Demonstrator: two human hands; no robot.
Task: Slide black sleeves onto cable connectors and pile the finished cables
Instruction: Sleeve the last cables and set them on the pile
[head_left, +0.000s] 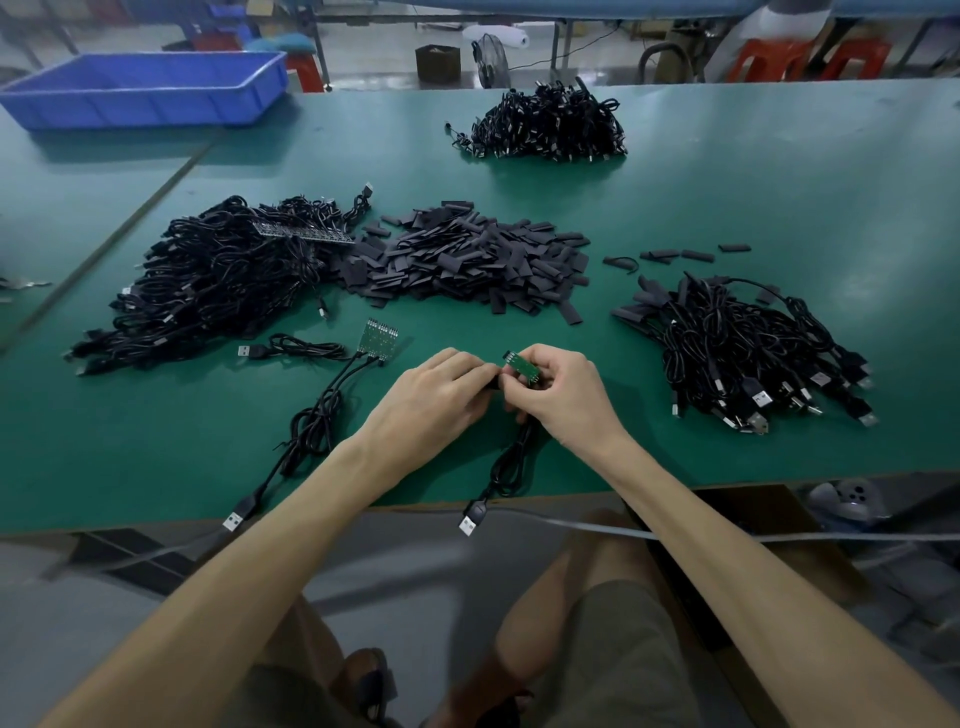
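Green desk, near edge: our right hand pinches a small connector board, our left hand closes on something dark beside it, maybe a sleeve. Its cable overhangs and could drag. Farther, loose sleeves; right, finished cables.

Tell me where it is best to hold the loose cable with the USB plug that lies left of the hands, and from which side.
Grip the loose cable at its USB plug, probably from above, fingers closing on the two long sides. The plug is rigid and lies flat at the free left end, apart from the big cable pile. The coiled cord beside it is soft and would only unravel.
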